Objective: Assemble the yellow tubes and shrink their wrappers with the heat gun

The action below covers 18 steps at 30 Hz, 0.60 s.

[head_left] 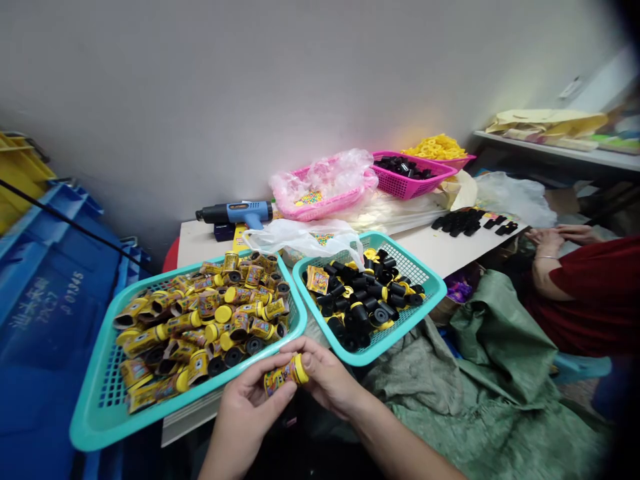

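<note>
My left hand and my right hand meet low in the view, holding a yellow printed tube between them. A yellow cap sits on the tube's right end, against my right fingers. Just beyond my left hand, a teal plastic basket holds a heap of similar printed tubes, some with yellow caps and some with black ends. Right of it and beyond my right hand, a second teal basket holds mostly black cylindrical pieces with some yellow caps.
A blue heat gun lies on the white table beside pink baskets and plastic bags. Black pieces stand in rows at the table's right. A co-worker's hands rest at right, above a green sack. A blue crate stands at left.
</note>
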Motion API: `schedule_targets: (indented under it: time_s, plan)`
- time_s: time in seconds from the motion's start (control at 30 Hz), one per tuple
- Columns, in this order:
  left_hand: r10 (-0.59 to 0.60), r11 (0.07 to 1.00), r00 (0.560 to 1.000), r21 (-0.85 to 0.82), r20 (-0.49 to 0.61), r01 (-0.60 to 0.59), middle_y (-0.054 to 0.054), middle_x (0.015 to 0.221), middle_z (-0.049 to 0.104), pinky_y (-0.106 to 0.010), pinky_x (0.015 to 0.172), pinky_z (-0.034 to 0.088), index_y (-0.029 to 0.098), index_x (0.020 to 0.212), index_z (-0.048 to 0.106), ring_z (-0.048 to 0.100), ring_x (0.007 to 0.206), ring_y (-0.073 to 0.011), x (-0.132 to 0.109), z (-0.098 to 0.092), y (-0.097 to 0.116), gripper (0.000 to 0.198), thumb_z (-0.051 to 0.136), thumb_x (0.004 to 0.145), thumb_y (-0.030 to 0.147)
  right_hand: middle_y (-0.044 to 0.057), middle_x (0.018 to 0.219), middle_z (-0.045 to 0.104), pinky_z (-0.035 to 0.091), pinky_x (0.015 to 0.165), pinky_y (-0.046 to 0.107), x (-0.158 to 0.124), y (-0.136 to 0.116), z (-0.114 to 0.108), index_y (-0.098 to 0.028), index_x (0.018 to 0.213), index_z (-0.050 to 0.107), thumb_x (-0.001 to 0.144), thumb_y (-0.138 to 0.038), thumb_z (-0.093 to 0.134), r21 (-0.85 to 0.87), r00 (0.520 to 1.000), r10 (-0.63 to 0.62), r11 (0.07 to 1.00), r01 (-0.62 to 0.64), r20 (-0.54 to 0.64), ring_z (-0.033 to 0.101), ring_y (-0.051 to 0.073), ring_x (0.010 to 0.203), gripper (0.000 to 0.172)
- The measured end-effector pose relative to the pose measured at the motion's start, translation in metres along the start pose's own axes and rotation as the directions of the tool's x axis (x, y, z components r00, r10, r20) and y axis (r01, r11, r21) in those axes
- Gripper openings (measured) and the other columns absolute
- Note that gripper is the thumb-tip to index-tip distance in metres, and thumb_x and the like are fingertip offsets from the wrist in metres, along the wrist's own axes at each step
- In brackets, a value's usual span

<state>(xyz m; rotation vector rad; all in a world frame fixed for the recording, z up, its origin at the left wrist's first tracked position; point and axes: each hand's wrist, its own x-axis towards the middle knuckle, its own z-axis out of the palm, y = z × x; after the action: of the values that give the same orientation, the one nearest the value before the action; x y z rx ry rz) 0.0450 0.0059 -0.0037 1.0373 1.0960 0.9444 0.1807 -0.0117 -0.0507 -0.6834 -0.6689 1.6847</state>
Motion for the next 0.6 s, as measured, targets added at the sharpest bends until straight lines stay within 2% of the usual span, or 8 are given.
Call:
schedule_targets:
  time_s: [0.17,0.33,0.47,0.53,0.6]
  plan:
    - [0.021,0.997,1.0,0.074,0.015,-0.022,-0.006,0.087,0.074,-0.029,0.08,0.055,0.018,0.081,0.073,0.069,0.083,-0.0218,-0.001,0.003,0.0,0.031,0.081,0.056,0.036,0.001,0.082,0.061,0.042,0.077,0.026,0.001,0.004,-0.005,-0.018,0.094,0.061,0.066,-0.055,0.08,0.011,0.998,-0.031,0.999,0.032,-0.049,0.057,0.012,0.076,0.05]
    - [0.03,0.998,0.999,0.052,0.039,-0.032,-0.003,0.08,0.072,-0.022,0.063,0.054,0.021,0.076,0.072,0.066,0.072,-0.0176,-0.002,0.007,-0.001,0.027,0.082,0.055,0.034,0.002,0.086,0.059,0.042,0.077,0.027,-0.002,0.005,-0.005,-0.018,0.091,0.062,0.064,-0.055,0.081,-0.015,0.994,-0.076,0.997,0.075,-0.076,0.056,0.013,0.079,0.049]
    - [0.087,0.993,0.995,0.079,-0.039,-0.084,-0.004,0.084,0.074,-0.027,0.074,0.056,0.022,0.076,0.074,0.068,0.08,-0.0208,-0.001,0.011,-0.004,0.029,0.084,0.052,0.035,0.002,0.087,0.056,0.042,0.077,0.028,0.0,0.016,-0.002,-0.02,0.091,0.06,0.069,-0.058,0.075,-0.069,0.97,-0.207,0.977,0.2,-0.124,0.053,0.015,0.082,0.046]
    - [0.112,0.99,0.992,0.091,-0.062,-0.106,-0.004,0.085,0.074,-0.028,0.08,0.055,0.022,0.076,0.074,0.069,0.084,-0.0213,-0.001,0.011,-0.007,0.03,0.084,0.052,0.037,0.002,0.089,0.055,0.041,0.077,0.027,0.001,0.021,0.0,-0.021,0.091,0.06,0.074,-0.058,0.071,-0.122,0.955,-0.275,0.958,0.261,-0.114,0.052,0.015,0.085,0.043]
    - [0.122,0.988,0.991,0.098,-0.057,-0.116,-0.003,0.085,0.074,-0.028,0.079,0.055,0.023,0.077,0.074,0.069,0.084,-0.0211,0.0,0.007,-0.01,0.03,0.083,0.054,0.038,0.002,0.09,0.055,0.041,0.079,0.027,0.0,0.021,0.003,-0.021,0.094,0.058,0.081,-0.058,0.064,-0.191,0.955,-0.286,0.944,0.268,-0.074,0.051,0.015,0.086,0.039]
